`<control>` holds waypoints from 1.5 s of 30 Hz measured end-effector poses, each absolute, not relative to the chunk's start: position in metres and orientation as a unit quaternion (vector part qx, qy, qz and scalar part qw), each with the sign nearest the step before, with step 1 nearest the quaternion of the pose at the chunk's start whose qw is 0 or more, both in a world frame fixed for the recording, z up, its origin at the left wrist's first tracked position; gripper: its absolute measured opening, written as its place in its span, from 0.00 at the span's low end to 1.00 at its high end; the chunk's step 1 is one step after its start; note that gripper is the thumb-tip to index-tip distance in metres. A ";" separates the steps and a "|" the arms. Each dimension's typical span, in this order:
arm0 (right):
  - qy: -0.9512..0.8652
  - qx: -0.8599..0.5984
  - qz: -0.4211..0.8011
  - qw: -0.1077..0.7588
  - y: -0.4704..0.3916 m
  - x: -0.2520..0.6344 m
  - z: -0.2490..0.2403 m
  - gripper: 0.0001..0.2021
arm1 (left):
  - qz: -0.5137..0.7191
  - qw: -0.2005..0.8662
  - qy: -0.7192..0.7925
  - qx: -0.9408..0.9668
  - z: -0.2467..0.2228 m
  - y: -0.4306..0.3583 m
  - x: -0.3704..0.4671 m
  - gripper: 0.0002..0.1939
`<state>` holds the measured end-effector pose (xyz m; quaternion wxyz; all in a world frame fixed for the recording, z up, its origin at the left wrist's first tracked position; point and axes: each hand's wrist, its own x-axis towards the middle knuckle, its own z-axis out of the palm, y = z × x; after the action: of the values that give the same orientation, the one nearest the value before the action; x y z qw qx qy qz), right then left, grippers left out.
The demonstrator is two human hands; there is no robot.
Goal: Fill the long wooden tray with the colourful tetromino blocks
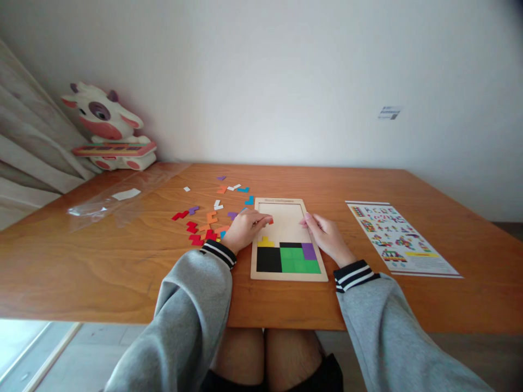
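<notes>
A wooden puzzle tray (281, 213) lies on the table before me, its lower part filled with black, green and purple pieces and a yellow piece (265, 242) at the left. Over the tray's left side, my left hand (245, 227) is closed, pinching a small red puzzle piece (271, 220) that its fingers partly cover. My right hand (326, 233) is at the tray's right rim, thumb and fingertips drawn together over the edge. Whatever may be between those fingertips is too small to make out.
Loose coloured pieces (211, 218) lie scattered left of the tray. A printed pattern sheet (402, 239) lies to the right. At the back left are a clear plastic bag (98, 204) and a toy cow with a keyboard (110, 128), near the curtain (30, 130).
</notes>
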<state>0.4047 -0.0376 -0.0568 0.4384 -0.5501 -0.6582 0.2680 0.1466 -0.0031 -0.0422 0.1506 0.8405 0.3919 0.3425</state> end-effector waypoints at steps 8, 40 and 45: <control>-0.657 -0.547 0.274 0.440 -0.039 0.404 -0.056 0.26 | 0.308 0.104 0.401 0.856 -0.049 -0.003 0.147 0.15; -0.660 -0.549 0.269 0.437 -0.038 0.407 -0.062 0.26 | 0.293 0.082 0.343 0.889 -0.039 -0.024 0.139 0.17; -0.659 -0.554 0.262 0.436 -0.039 0.406 -0.059 0.27 | 0.313 0.011 0.510 0.801 -0.046 -0.008 0.125 0.17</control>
<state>0.4058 -0.0391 -0.0586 0.4363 -0.5540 -0.6587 0.2625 0.1250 -0.0082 -0.0460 0.0105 0.8011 0.5103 0.3126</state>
